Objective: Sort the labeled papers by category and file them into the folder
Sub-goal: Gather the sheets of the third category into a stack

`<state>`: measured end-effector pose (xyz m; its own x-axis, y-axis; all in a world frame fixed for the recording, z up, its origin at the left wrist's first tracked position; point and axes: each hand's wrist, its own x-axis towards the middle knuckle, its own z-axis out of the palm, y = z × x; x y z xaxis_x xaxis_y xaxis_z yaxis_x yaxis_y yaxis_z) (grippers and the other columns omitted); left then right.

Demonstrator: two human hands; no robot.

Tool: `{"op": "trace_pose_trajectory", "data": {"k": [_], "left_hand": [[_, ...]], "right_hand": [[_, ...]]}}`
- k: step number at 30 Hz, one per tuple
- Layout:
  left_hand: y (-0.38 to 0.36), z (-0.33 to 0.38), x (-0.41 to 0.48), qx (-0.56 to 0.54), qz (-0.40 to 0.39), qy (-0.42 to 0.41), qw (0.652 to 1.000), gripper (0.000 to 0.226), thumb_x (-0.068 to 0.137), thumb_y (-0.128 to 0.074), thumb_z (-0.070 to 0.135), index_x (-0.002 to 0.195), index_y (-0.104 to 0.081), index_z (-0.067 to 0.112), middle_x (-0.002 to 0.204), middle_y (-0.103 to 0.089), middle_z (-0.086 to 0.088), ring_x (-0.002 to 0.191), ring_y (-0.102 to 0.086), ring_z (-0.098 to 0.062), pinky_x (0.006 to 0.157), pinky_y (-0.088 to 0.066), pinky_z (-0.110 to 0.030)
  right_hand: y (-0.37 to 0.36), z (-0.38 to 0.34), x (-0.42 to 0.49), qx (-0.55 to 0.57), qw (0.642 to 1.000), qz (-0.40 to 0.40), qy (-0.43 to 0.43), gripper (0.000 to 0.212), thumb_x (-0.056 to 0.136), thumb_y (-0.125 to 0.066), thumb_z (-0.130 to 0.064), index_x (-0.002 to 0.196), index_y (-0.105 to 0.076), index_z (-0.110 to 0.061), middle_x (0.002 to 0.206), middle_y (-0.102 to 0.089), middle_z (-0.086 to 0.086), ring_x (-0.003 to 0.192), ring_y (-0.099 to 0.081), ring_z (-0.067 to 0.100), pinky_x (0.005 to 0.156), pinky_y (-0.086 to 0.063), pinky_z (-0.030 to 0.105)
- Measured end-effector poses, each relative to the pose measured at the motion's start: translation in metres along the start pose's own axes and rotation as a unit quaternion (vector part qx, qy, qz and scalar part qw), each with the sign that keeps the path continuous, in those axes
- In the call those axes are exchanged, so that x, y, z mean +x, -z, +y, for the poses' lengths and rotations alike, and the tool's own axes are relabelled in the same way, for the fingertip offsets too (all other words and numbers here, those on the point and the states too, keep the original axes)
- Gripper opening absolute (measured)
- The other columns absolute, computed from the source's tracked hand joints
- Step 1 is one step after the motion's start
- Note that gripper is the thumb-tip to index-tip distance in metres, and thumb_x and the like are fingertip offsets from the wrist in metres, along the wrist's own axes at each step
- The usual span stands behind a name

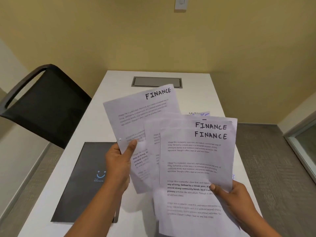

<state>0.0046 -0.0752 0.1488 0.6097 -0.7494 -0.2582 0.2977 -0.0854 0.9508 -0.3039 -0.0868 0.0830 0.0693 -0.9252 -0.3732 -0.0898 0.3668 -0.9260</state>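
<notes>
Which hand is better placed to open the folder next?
Left, probably. The left hand hovers just above the closed dark grey folder and pinches only one white FINANCE sheet; the right hand grips the thicker stack of FINANCE sheets, farther away.

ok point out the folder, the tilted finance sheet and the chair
folder (80, 194), head view, bare front cover
tilted finance sheet (142, 117), head view, its printed upper half
chair (46, 103), head view, black backrest
</notes>
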Motion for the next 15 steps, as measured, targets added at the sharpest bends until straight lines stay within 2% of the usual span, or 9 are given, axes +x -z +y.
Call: {"op": "trace_pose_trajectory", "data": {"k": [2,3,5,6,8,11,15], "left_hand": [[0.006,0.011,0.004,0.023,-0.004,-0.042,0.999,0.008,0.088,-0.069,0.016,0.095,-0.069,0.013,0.089,-0.077,-0.001,0.08,-0.075,-0.022,0.059,-0.06,-0.031],[0.009,0.017,0.005,0.044,-0.012,-0.067,0.997,0.006,0.089,-0.068,0.017,0.094,-0.068,0.015,0.088,-0.077,0.003,0.078,-0.074,-0.018,0.057,-0.059,-0.027],[0.012,0.031,0.003,0.083,-0.031,-0.114,0.989,0.005,0.09,-0.067,0.019,0.096,-0.067,0.018,0.086,-0.075,0.011,0.075,-0.072,-0.007,0.051,-0.054,-0.016],[0.013,0.037,0.002,0.098,-0.042,-0.134,0.985,0.005,0.091,-0.066,0.018,0.095,-0.068,0.019,0.085,-0.075,0.014,0.073,-0.07,-0.003,0.05,-0.052,-0.013],[0.011,0.049,-0.001,0.112,-0.061,-0.17,0.977,0.01,0.092,-0.064,0.011,0.092,-0.069,0.021,0.083,-0.074,0.016,0.073,-0.068,0.0,0.052,-0.051,-0.012],[0.006,0.061,-0.008,0.105,-0.094,-0.182,0.973,0.015,0.088,-0.067,0.009,0.092,-0.072,0.022,0.087,-0.076,0.011,0.076,-0.071,-0.008,0.059,-0.058,-0.02],[-0.008,0.056,-0.016,0.054,-0.12,-0.099,0.986,0.017,0.083,-0.071,0.013,0.099,-0.072,0.008,0.092,-0.077,-0.009,0.081,-0.075,-0.029,0.067,-0.063,-0.043]], "right_hand": [[0.006,0.005,0.004,-0.023,0.999,0.031,0.005,0.017,0.086,-0.068,0.007,0.097,-0.074,-0.004,0.089,-0.08,0.007,0.083,-0.077,0.019,0.066,-0.059,0.021],[0.01,0.01,0.007,-0.038,0.998,0.044,0.004,0.016,0.086,-0.07,0.004,0.097,-0.075,-0.007,0.088,-0.08,0.004,0.082,-0.077,0.019,0.07,-0.06,0.025],[0.018,0.018,0.012,-0.066,0.996,0.065,-0.002,0.017,0.085,-0.075,-0.006,0.1,-0.076,-0.013,0.092,-0.08,0.002,0.09,-0.076,0.024,0.086,-0.059,0.044],[0.021,0.021,0.014,-0.075,0.994,0.076,-0.009,0.017,0.085,-0.076,-0.009,0.101,-0.076,-0.014,0.093,-0.08,0.001,0.092,-0.075,0.026,0.089,-0.057,0.048],[0.022,0.024,0.018,-0.083,0.992,0.096,-0.014,0.016,0.085,-0.077,-0.011,0.1,-0.076,-0.015,0.089,-0.08,-0.001,0.091,-0.075,0.027,0.086,-0.057,0.046],[0.018,0.018,0.022,-0.083,0.989,0.122,-0.01,0.017,0.085,-0.077,-0.012,0.102,-0.074,-0.012,0.091,-0.079,0.002,0.092,-0.073,0.029,0.087,-0.057,0.048],[0.005,0.004,0.026,-0.106,0.988,0.111,0.007,0.019,0.088,-0.074,-0.019,0.107,-0.072,-0.02,0.101,-0.077,0.001,0.097,-0.071,0.027,0.089,-0.056,0.05]]}}
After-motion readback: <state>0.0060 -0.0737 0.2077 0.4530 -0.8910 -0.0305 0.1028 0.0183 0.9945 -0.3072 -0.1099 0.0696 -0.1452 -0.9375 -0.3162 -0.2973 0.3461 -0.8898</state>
